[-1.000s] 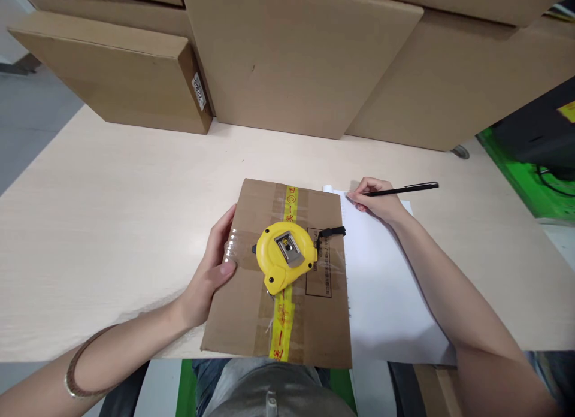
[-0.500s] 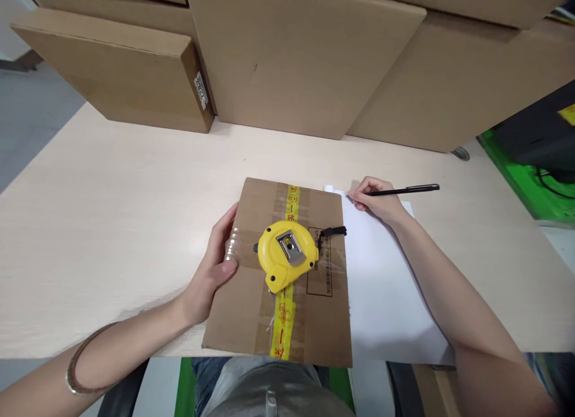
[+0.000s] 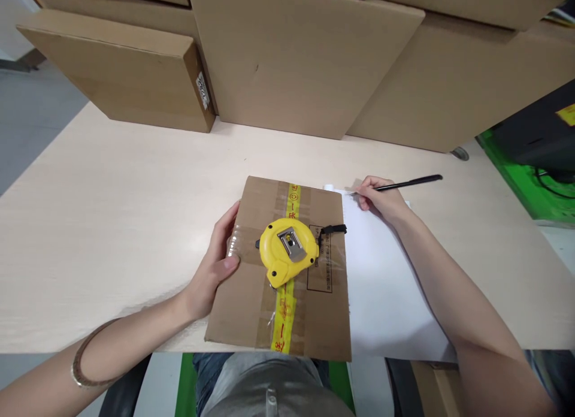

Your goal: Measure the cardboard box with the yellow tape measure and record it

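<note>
My left hand (image 3: 218,267) grips the left side of a brown cardboard box (image 3: 242,309), thumb on its top face and fingers at the far edge. Yellow tape (image 3: 284,321) with red characters runs down the box. On top lies a yellow tape measure (image 3: 287,249) with a black wrist strap (image 3: 333,229). My right hand (image 3: 380,198) pinches a black pen (image 3: 413,182), its tip at the upper part of a white sheet of paper (image 3: 386,285). The box's right edge covers part of the paper. A small white object (image 3: 329,187) shows just behind the box.
Several large cardboard boxes (image 3: 291,63) stand along the back of the light wooden table (image 3: 112,225). A flatter box (image 3: 135,75) with a label is at the back left. Dark equipment (image 3: 534,129) sits on a green surface (image 3: 503,171) at the right.
The pen has tilted, its back end rising a little, and my right hand has shifted slightly right. My left hand, the box and the tape measure stay nearly in place.
</note>
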Motion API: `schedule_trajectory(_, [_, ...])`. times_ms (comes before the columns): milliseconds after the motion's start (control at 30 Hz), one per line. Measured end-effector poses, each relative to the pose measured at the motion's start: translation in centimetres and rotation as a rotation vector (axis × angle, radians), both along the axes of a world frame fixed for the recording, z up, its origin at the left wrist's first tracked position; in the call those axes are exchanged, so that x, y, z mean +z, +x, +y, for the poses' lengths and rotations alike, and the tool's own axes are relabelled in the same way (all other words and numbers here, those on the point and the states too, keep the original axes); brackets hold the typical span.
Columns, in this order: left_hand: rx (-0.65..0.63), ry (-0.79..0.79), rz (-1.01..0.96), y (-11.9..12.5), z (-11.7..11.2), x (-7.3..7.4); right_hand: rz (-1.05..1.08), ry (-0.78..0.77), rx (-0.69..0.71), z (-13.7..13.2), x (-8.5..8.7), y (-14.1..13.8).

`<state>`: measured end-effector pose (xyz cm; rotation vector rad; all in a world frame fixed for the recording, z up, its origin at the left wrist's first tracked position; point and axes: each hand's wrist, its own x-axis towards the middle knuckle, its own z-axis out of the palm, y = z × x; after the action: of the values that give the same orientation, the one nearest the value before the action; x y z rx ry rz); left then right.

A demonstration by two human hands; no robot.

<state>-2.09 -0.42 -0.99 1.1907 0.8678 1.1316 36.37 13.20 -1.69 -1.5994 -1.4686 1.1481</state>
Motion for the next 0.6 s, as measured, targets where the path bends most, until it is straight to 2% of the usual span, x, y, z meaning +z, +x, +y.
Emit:
schedule_trajectory(167, [0.027, -0.039, -0.038, 0.3, 0.1, 0.5, -0.219, -0.195, 0.091, -2.4, 2.4, 0.6])
schedule_trajectory(267, [0.033, -0.050, -0.057, 0.5, 0.1, 0.9, -0.376, -0.280, 0.168, -4.6, 3.8, -0.2])
schedule_trajectory(333, [0.047, -0.058, -0.068, 0.7, 0.1, 1.1, -0.581, -0.313, 0.264, -5.8, 4.2, -1.3])
schedule_trajectory(433, [0.058, -0.065, -0.074, 0.9, 0.0, 1.3, -0.882, -0.321, 0.383, -7.1, 4.4, -3.0])
schedule_trajectory(600, [0.047, -0.040, -0.081, 0.9, 0.1, 1.2, -1.011, -0.261, 0.337, -7.7, 5.6, -4.9])
